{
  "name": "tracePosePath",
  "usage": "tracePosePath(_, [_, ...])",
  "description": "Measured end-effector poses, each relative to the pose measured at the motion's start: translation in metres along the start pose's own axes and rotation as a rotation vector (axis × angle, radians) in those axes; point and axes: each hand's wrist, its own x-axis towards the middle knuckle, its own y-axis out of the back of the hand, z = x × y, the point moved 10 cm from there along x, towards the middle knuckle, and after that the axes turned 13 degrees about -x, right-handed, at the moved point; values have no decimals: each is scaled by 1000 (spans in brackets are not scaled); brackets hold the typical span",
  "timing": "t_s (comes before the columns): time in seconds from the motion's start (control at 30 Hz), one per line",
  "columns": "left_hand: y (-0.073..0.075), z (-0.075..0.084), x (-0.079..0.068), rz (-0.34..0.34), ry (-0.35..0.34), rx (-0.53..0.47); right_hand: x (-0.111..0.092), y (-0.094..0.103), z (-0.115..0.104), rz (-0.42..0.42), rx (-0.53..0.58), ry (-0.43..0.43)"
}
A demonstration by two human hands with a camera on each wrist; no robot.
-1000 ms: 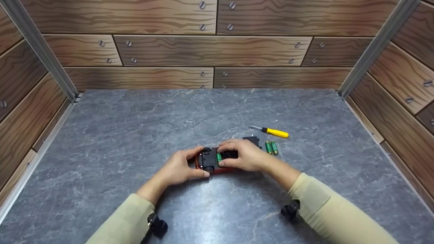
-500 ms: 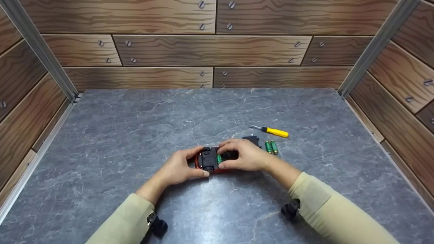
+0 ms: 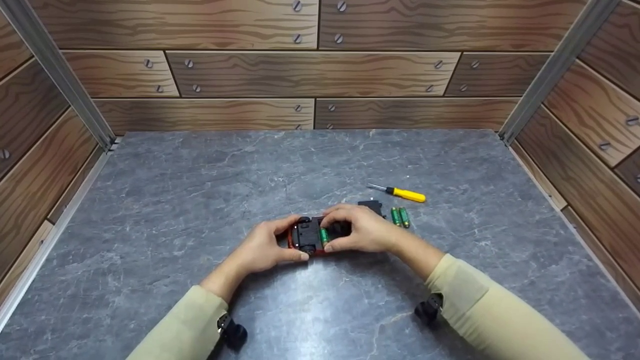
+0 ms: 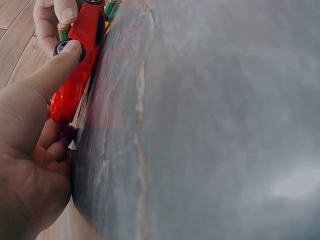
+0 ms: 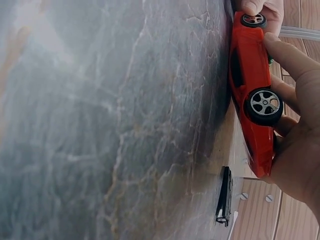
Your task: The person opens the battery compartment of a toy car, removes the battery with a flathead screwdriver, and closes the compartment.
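A red toy car (image 5: 253,62) lies upside down on the table, its black underside (image 3: 308,234) facing up. My left hand (image 3: 265,247) grips one end of it, with the thumb at a wheel (image 4: 61,48). From the right, my right hand (image 3: 364,229) reaches over the underside and pinches a green battery (image 3: 324,236) at the battery compartment. In the left wrist view, one end of that battery sticks up above the car beside the right fingers. How deep its other end sits is hidden.
Two loose green batteries (image 3: 400,217) lie to the right of the car. A black plastic part (image 3: 370,205) rests just behind my right hand. Farther back is a screwdriver (image 3: 409,195) with a yellow handle. Wood-patterned walls (image 3: 315,75) enclose the grey table.
The green battery under my right fingers has tilted or shifted slightly, and more of it shows. The right thumb has moved a little; my left hand and the car stay put.
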Motion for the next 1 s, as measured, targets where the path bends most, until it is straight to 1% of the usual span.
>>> tracePosePath(0.13, [-1,0,2,-4,-2,0,-3,2,2,31,13,2])
tracePosePath(0.33, [-3,-1,3,-12,19,-12,-8,12,4,98,58,2])
tracePosePath(0.47, [-3,-1,3,-13,16,-21,-14,23,6,137,99,8])
tracePosePath(0.6, [-4,-1,4,-7,15,-28,-23,40,12,185,116,3])
tracePosePath(0.67, [-4,-2,4,-3,23,-33,-29,49,18,209,122,-8])
tracePosePath(0.73, [-4,-3,4,-1,32,-36,-36,56,27,223,124,-39])
tracePosePath(0.87, [-3,-6,2,6,50,-32,-51,69,48,236,109,-118])
tracePosePath(1.0, [1,-6,0,19,45,-32,-67,84,71,263,85,-170])
